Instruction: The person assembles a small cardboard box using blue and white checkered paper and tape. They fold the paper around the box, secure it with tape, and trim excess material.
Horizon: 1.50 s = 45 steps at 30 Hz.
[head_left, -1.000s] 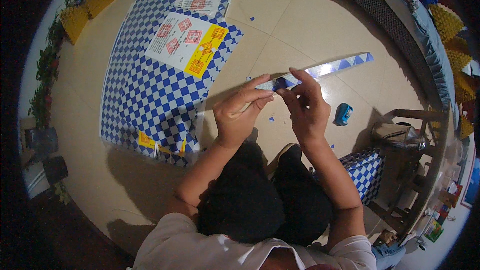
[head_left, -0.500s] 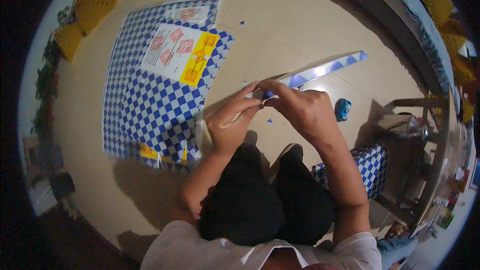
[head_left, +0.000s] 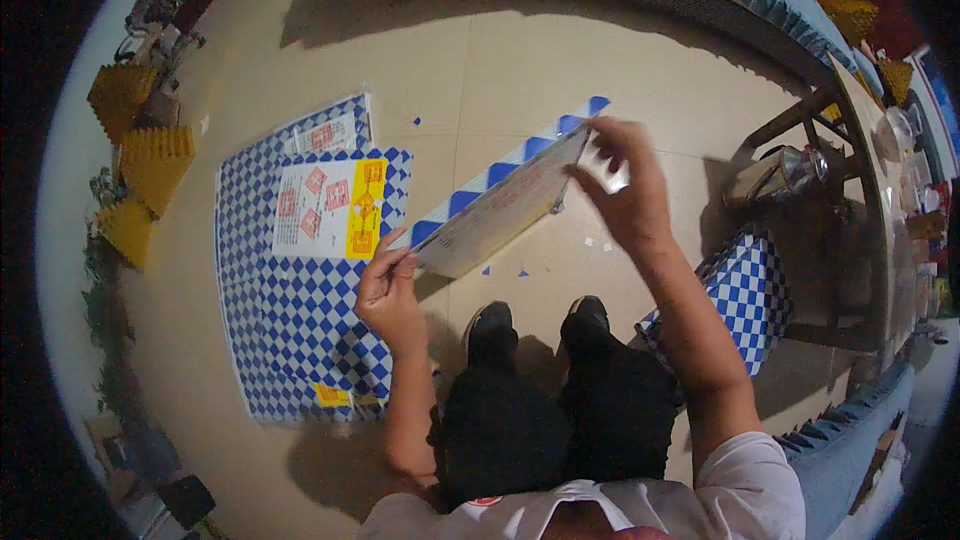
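Between my two hands, above the floor, a flat sheet [head_left: 500, 225] is held at a slant. Faint print covers its pale face, and a blue-and-white checkered strip [head_left: 490, 176] runs along its upper edge. My left hand [head_left: 390, 295] pinches its lower left end between thumb and fingers. At the upper right end, my right hand [head_left: 628, 185] has its index finger at the corner and its thumb against the face; it is slightly blurred. To the left lie blue-and-white checkered sheets [head_left: 315, 315] in clear plastic, topped by a white-and-yellow printed label [head_left: 325, 210].
Small blue scraps [head_left: 486, 270] and white ones [head_left: 588, 241] dot the tiled floor. Right of my legs lies another checkered piece [head_left: 745, 300], beside a wooden table frame [head_left: 880, 210] with a metal container [head_left: 775, 178] under it. Yellow ridged pieces [head_left: 158, 160] stand far left.
My hands have moved apart, from close together at one end of the strip to opposite ends of the sheet. Its pale printed face has come into view. The head view has shifted.
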Each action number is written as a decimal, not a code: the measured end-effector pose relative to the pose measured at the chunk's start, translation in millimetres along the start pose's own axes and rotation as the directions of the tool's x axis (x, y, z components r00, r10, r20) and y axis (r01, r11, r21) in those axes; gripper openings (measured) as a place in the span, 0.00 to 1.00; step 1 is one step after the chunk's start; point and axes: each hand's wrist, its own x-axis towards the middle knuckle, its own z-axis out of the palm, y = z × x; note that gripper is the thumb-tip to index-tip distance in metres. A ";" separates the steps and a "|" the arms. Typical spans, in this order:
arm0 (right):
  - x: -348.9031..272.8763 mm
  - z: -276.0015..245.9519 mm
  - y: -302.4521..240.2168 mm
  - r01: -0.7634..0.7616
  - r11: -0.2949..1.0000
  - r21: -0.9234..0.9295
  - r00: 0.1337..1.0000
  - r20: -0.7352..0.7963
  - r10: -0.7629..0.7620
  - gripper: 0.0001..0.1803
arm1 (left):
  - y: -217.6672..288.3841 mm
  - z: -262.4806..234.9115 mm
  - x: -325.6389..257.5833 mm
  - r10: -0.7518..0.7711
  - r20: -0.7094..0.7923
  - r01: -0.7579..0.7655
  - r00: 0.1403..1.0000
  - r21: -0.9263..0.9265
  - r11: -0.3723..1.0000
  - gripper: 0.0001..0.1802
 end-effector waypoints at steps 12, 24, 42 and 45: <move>-13.5 -37.1 35.7 -0.022 0.997 0.077 0.957 0.289 -0.001 0.36 | -67.0 -69.5 -18.1 -0.389 -0.019 0.317 0.921 -0.545 0.776 0.09; -33.4 -37.0 4.4 -0.038 0.996 0.083 0.933 0.360 0.006 0.14 | -174.8 -64.0 -89.1 -0.577 0.333 0.609 0.746 -0.692 0.387 0.16; -84.0 34.4 23.9 0.179 0.982 -0.053 0.861 0.492 -0.130 0.12 | -65.2 44.7 -29.5 -0.240 0.378 0.283 0.894 -0.062 0.957 0.14; -89.2 47.8 23.4 0.067 0.997 -0.038 0.879 0.475 -0.041 0.16 | -84.2 43.4 -34.9 -0.266 0.336 0.308 0.903 -0.076 0.948 0.11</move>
